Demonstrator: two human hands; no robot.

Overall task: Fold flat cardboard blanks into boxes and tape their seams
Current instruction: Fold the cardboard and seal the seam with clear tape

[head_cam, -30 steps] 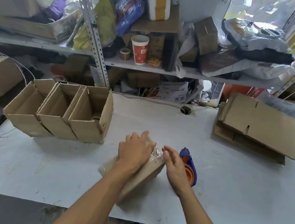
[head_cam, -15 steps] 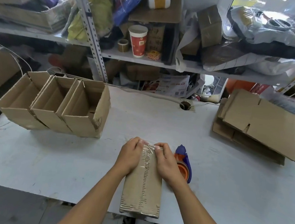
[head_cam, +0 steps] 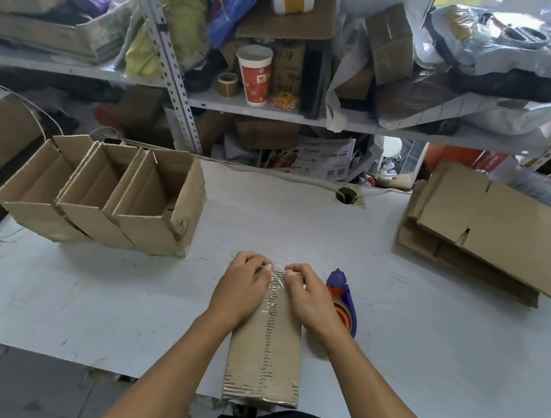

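A long cardboard box [head_cam: 264, 358] lies on the white table [head_cam: 422, 348] in front of me, its taped seam facing up and running away from me. My left hand [head_cam: 240, 289] and my right hand [head_cam: 309, 298] sit side by side on the box's far end. Their fingers curl over the far edge and the thumbs press the clear tape on the seam. A blue and orange tape dispenser [head_cam: 343, 298] lies just right of my right hand. A stack of flat cardboard blanks [head_cam: 491, 234] rests at the table's right.
Three folded open boxes [head_cam: 102, 193] stand in a row at the table's left. A cluttered metal shelf [head_cam: 276, 112] with a red paper cup [head_cam: 255, 77] runs behind the table. A cable hole [head_cam: 345, 195] sits near the back edge.
The box has been turned from a diagonal tilt to lie straight along my line of sight. Both hands moved to its far end and now press the tape there.
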